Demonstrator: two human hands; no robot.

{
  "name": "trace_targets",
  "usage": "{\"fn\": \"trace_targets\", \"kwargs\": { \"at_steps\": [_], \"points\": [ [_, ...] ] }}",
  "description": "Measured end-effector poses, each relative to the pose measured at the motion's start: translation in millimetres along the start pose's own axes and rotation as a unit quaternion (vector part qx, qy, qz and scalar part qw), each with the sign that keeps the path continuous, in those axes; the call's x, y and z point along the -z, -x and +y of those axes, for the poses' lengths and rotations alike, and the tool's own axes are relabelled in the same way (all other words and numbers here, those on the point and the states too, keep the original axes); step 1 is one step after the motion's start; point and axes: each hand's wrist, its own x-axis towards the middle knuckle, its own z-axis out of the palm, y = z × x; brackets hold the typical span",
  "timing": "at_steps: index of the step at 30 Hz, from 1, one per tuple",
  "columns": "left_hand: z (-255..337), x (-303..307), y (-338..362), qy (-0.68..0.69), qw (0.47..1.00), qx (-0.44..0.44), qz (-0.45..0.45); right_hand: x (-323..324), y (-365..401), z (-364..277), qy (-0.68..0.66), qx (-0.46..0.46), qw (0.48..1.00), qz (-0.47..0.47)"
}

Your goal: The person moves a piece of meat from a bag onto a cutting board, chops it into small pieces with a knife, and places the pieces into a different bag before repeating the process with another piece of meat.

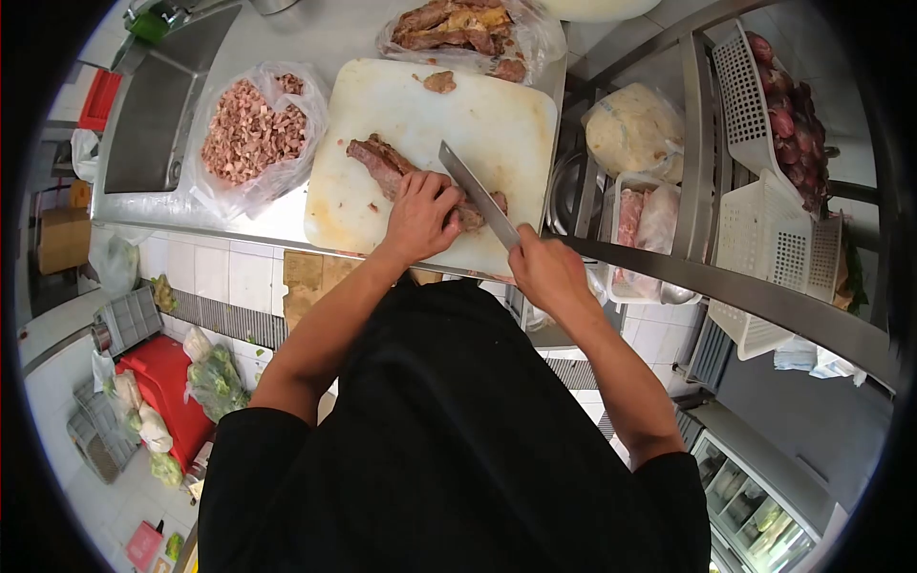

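Note:
A long piece of browned meat (382,167) lies slantwise on the white cutting board (334,215). My left hand (423,215) holds it down from above with curled fingers, covering its middle. In my right hand (551,274) is the handle of a kitchen knife (475,193), its wide blade angled up and to the left. The blade crosses the meat's right end, just right of my left fingers, and a small part of the meat shows beyond it. A smaller scrap of meat (440,82) rests near the board's far edge.
Left of the board sits a clear bag of diced meat (250,134), beside a metal sink (158,124). Behind the board lies a bag of larger meat pieces (449,27). A metal rack (702,143) on the right carries white baskets (764,224) and wrapped food (635,134).

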Motion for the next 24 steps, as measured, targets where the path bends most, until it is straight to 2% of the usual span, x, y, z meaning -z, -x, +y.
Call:
{"fn": "trace_targets", "kwargs": {
  "at_steps": [4,7,10,11,13,17,19,24],
  "points": [
    [-1,-3,0,0.0,1.0,-0.003,0.009,17,31,0,0.004,-0.015,0.999,-0.032],
    [0,-6,0,-0.008,1.0,-0.002,0.005,-10,4,1,-0.024,0.02,0.999,0.01],
    [-1,-5,2,-0.009,1.0,-0.005,0.012,-28,-33,-13,-0.007,-0.008,1.0,0.021],
    [-1,-4,2,-0.014,1.0,-0.003,0.004,-23,-25,-10,-0.011,-0.009,1.0,0.024],
    [-2,-6,1,-0.017,1.0,0.006,0.0,6,10,-9,0.005,0.002,0.999,-0.05],
    [-3,-7,3,-0.002,1.0,0.001,0.005,-31,5,3,0.011,-0.032,0.998,-0.061],
    [-6,-5,4,-0.002,1.0,0.002,0.005,-50,-23,-2,0.005,-0.013,1.0,-0.003],
    [-3,-7,4,0.007,1.0,-0.003,0.013,-53,-37,5,-0.005,0.008,0.999,0.038]
  ]
}}
